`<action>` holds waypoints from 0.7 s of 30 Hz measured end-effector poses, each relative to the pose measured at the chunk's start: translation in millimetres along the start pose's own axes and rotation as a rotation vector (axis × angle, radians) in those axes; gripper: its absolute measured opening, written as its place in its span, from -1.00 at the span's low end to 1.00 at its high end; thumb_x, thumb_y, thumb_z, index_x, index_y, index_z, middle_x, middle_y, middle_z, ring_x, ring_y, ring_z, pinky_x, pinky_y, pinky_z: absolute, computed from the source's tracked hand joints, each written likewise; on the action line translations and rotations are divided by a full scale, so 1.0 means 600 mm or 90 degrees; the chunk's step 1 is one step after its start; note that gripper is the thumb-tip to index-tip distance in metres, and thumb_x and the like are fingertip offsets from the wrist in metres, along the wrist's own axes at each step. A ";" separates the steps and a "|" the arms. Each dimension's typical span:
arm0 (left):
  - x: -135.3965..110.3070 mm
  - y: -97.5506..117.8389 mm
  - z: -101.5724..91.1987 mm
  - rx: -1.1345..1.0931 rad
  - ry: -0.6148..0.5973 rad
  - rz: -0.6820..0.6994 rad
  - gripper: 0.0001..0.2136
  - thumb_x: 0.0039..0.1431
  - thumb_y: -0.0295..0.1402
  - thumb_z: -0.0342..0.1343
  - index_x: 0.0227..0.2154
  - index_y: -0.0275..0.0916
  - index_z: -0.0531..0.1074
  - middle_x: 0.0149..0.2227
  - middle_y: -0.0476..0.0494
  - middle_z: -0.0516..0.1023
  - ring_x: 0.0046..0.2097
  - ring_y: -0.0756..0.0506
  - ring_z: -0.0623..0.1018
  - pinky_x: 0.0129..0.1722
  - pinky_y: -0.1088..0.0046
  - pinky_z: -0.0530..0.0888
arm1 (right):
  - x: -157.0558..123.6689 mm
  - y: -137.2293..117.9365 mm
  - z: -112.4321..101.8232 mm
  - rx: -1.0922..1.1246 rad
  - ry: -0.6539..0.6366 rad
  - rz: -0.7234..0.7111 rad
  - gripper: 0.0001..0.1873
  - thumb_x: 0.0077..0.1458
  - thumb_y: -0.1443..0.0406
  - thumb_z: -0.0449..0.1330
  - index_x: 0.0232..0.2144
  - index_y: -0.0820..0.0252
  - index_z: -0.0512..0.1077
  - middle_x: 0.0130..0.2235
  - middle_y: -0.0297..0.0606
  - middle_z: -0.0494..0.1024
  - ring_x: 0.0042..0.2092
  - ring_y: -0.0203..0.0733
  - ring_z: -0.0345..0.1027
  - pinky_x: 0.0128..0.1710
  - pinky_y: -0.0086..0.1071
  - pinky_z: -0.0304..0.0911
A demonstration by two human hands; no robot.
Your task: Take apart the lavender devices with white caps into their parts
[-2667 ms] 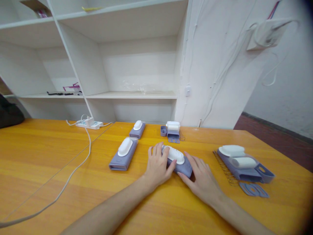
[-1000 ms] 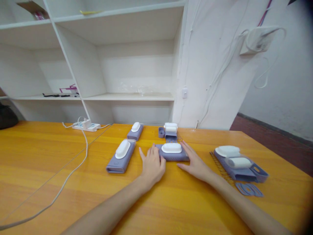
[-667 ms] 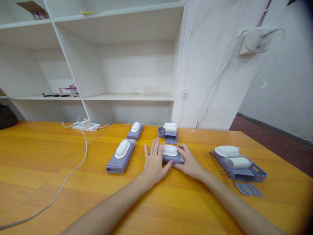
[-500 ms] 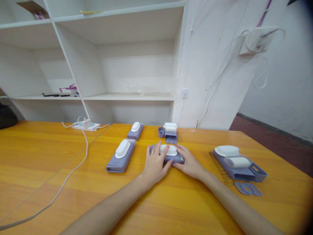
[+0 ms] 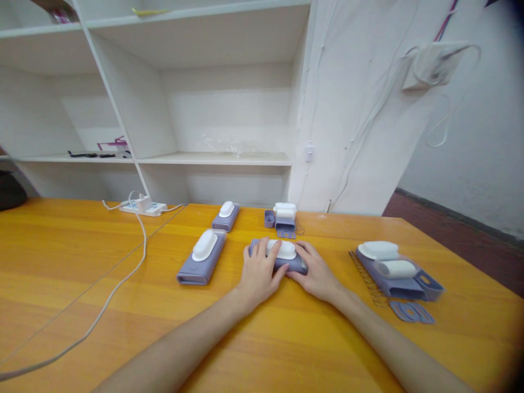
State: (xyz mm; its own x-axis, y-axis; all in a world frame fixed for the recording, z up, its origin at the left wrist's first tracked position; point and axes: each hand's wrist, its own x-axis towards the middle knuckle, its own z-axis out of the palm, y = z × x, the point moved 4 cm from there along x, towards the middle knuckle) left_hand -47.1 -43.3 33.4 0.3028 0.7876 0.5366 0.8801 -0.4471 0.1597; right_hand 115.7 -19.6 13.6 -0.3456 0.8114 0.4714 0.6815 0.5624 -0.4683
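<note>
A purple device with a white ribbed top (image 5: 284, 251) lies crosswise on the orange table (image 5: 82, 256) in front of me. My left hand (image 5: 257, 271) rests over its left end, fingers curled on it. My right hand (image 5: 315, 273) grips its right end. Left of them lies a closed purple device with a white top (image 5: 202, 256), and another like it (image 5: 225, 215) sits farther back.
A taken-apart purple device with white parts (image 5: 395, 271), a metal spring strip (image 5: 366, 275) and a flat purple piece (image 5: 411, 312) lie at the right. A smaller open unit (image 5: 284, 219) sits at the back. A power strip (image 5: 141, 207) and white cable (image 5: 123, 284) cross the left side. White shelves (image 5: 213, 158) stand behind.
The device has been turned from lengthwise to crosswise on the table. Both hands, open beside it a second ago, have closed on its two ends.
</note>
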 end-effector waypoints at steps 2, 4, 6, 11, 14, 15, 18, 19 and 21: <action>0.001 0.000 0.000 -0.004 0.001 0.002 -0.51 0.17 -0.09 -0.03 0.15 -0.07 0.12 0.11 -0.26 0.22 0.05 -0.27 0.29 0.02 0.04 0.20 | -0.001 -0.004 -0.001 -0.016 0.014 0.003 -0.39 -0.04 0.15 0.23 0.07 0.10 0.22 0.07 -0.16 0.24 0.10 -0.06 0.14 0.14 -0.18 0.09; 0.001 -0.001 0.000 -0.009 0.000 0.003 -0.51 0.17 -0.09 -0.03 0.15 -0.06 0.12 0.11 -0.25 0.22 0.05 -0.26 0.29 0.02 0.07 0.21 | -0.002 -0.006 -0.003 -0.027 0.021 0.008 -0.40 -0.05 0.14 0.24 0.05 0.10 0.24 0.04 -0.16 0.27 0.07 -0.07 0.18 0.12 -0.19 0.12; 0.001 -0.001 -0.001 -0.015 -0.003 0.001 -0.52 0.17 -0.09 -0.02 0.14 -0.05 0.13 0.11 -0.23 0.23 0.04 -0.25 0.29 0.00 0.10 0.23 | -0.003 -0.008 -0.005 -0.031 0.019 0.013 -0.40 -0.06 0.12 0.25 0.04 0.10 0.25 0.00 -0.17 0.30 0.03 -0.07 0.21 0.08 -0.20 0.15; 0.004 -0.002 -0.007 -0.033 -0.003 -0.012 -0.52 0.15 -0.08 0.02 0.11 -0.05 0.17 0.04 -0.21 0.28 0.01 -0.24 0.29 -0.05 0.17 0.27 | -0.006 -0.012 -0.008 -0.045 0.020 0.019 -0.40 -0.06 0.11 0.25 0.04 0.10 0.27 -0.04 -0.17 0.32 -0.01 -0.08 0.24 0.06 -0.22 0.17; 0.008 -0.005 -0.008 -0.051 0.004 -0.026 -0.47 0.09 -0.02 0.05 0.10 -0.05 0.19 0.00 -0.20 0.32 -0.02 -0.23 0.31 -0.06 0.18 0.28 | -0.007 -0.010 -0.009 -0.045 0.020 0.025 -0.42 -0.05 0.11 0.24 0.03 0.12 0.29 -0.03 -0.15 0.31 0.00 -0.07 0.24 0.06 -0.22 0.17; 0.009 -0.006 -0.006 -0.060 0.006 -0.030 -0.44 0.07 0.02 0.06 0.10 -0.06 0.19 -0.02 -0.20 0.33 -0.03 -0.23 0.32 -0.07 0.17 0.29 | -0.007 -0.009 -0.009 -0.039 0.017 0.027 -0.43 -0.05 0.11 0.24 0.03 0.12 0.30 -0.03 -0.15 0.32 0.00 -0.06 0.25 0.05 -0.22 0.18; 0.011 -0.010 0.001 -0.083 0.016 -0.038 -0.36 -0.01 0.09 0.08 0.11 -0.07 0.18 -0.01 -0.19 0.34 0.00 -0.25 0.33 -0.04 0.13 0.28 | -0.003 -0.003 -0.012 -0.011 0.009 0.026 -0.42 -0.06 0.10 0.24 0.03 0.10 0.32 -0.02 -0.16 0.33 -0.01 -0.06 0.27 0.02 -0.21 0.21; 0.011 -0.011 0.004 -0.087 0.019 -0.038 -0.34 -0.02 0.10 0.09 0.12 -0.07 0.17 0.02 -0.19 0.34 0.04 -0.26 0.31 -0.01 0.09 0.26 | -0.002 -0.001 -0.013 0.001 0.005 0.023 -0.42 -0.07 0.09 0.25 0.03 0.09 0.33 -0.01 -0.17 0.33 -0.01 -0.05 0.27 0.03 -0.21 0.21; 0.012 -0.014 0.008 -0.092 0.025 -0.036 -0.34 -0.01 0.08 0.10 0.14 -0.06 0.14 0.09 -0.20 0.31 0.12 -0.28 0.26 0.08 0.00 0.15 | 0.001 0.005 -0.015 0.027 -0.005 0.017 -0.40 -0.11 0.10 0.28 0.03 0.07 0.34 0.01 -0.18 0.34 0.01 -0.04 0.27 0.05 -0.19 0.19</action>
State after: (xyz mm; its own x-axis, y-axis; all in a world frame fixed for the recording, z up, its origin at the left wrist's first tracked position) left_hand -50.3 -32.0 32.2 0.2371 0.7973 0.5550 0.8325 -0.4612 0.3069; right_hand 123.3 -18.8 19.6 -0.3328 0.8278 0.4516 0.6630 0.5460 -0.5122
